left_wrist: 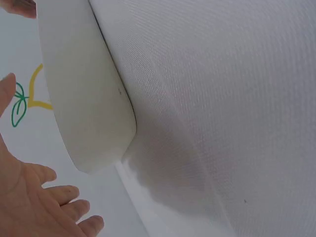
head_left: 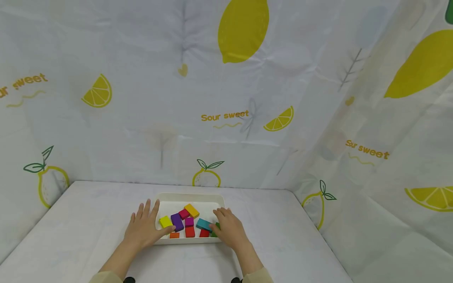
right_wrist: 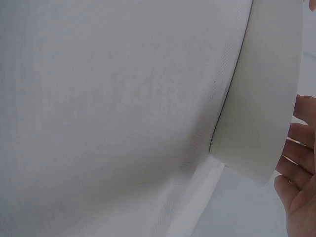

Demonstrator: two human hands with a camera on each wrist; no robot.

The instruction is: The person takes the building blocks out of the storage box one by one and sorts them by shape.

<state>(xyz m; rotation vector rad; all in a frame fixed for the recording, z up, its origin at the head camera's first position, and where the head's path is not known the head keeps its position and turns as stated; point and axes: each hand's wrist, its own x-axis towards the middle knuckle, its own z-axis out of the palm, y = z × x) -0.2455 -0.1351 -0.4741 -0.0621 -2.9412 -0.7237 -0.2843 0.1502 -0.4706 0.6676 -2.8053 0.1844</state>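
A white rectangular tray (head_left: 191, 241) holds several coloured blocks, among them a yellow block (head_left: 165, 221), a purple block (head_left: 177, 222), a teal block (head_left: 203, 224) and an orange-yellow block (head_left: 191, 210). Over the tray's left side, my left hand (head_left: 142, 227) has its fingers spread and its thumb reaching in near the purple block. My right hand (head_left: 231, 228) is over the right side, fingers loosely bent, thumb close to the teal block and a partly covered green block (head_left: 214, 234). Contact with the blocks cannot be made out. The wrist views show mostly the tray's outer wall (left_wrist: 86, 98).
The tray stands on a table covered with white cloth (head_left: 290, 243). Behind and to the right hangs a pale curtain (head_left: 152, 98) printed with lemons and lettering. Red blocks (head_left: 190, 232) and a small orange block (head_left: 174, 235) lie along the tray's near wall.
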